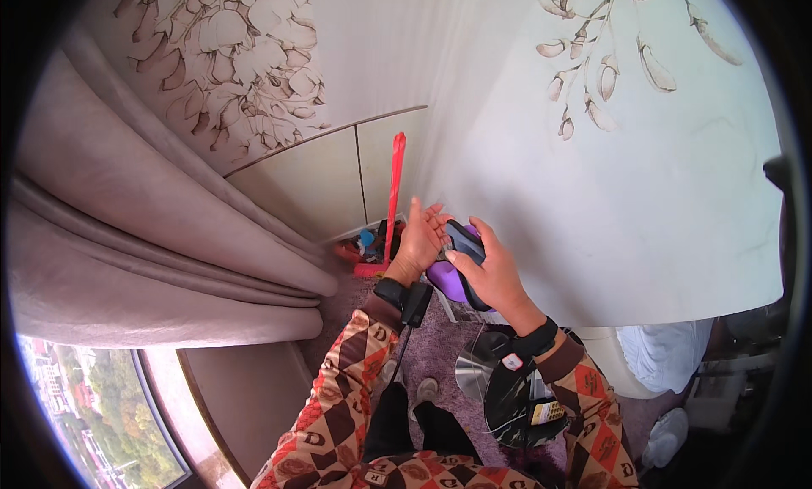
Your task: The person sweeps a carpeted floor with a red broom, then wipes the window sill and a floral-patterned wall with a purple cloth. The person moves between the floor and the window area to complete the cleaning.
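My right hand [497,277] is closed around a dark slipper-shaped thing [467,244] with black edges. Purple parts [448,281] show beside and below it; whether they all belong to one piece I cannot tell. Just to its left, my left hand [423,238] is held palm up with the fingers spread, its fingertips close to the dark thing. Nothing shows in that palm. Each wrist wears a black band, and from the left one a small black box [416,304] with a cable sticks out.
A long red handle [395,189] with a red base stands behind my left hand, near small clutter [366,239]. Grey curtains [169,210] hang left; a pale wall panel [643,201] rises right. A dark round surface [512,421] sits below my right forearm on purple carpet [444,366].
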Demonstrator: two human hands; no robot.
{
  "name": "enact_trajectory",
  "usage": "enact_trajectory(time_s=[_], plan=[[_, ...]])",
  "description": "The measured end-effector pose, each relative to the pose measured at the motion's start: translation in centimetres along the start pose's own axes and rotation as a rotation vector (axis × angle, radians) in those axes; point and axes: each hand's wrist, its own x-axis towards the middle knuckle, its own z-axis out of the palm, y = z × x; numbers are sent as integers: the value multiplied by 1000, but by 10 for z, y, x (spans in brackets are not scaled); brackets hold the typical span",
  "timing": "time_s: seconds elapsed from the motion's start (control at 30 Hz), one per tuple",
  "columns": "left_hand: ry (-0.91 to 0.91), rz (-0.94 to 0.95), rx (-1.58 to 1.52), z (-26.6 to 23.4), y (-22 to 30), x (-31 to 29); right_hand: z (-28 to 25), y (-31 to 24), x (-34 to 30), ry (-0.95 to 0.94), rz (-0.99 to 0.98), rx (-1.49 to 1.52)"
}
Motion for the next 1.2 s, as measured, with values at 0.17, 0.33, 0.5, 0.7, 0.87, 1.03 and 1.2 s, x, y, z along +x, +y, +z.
enact_trajectory(time_s=[0.17,0.33,0.5,0.7,0.87,1.03,1.2], plan=[[-288,135,373,-8,-26,-97,3,20,-26,-26,75,68],[-203,142,818,-33,-56,-198,11,-6,-76,-324,0,131],[-38,187,956,-63,-81,-290,17,-17,-143,-615,13,212],[217,489,887,-73,-113,-420,7,-34,-210,-992,-94,107],[518,628,705,-83,-136,-523,28,-41,-258,-1118,-268,59],[725,911,732,-89,-132,-620,62,-120,-286,-1050,-644,108],[913,1291,644,-90,-112,-736,112,-257,-329,-893,-1053,329]])
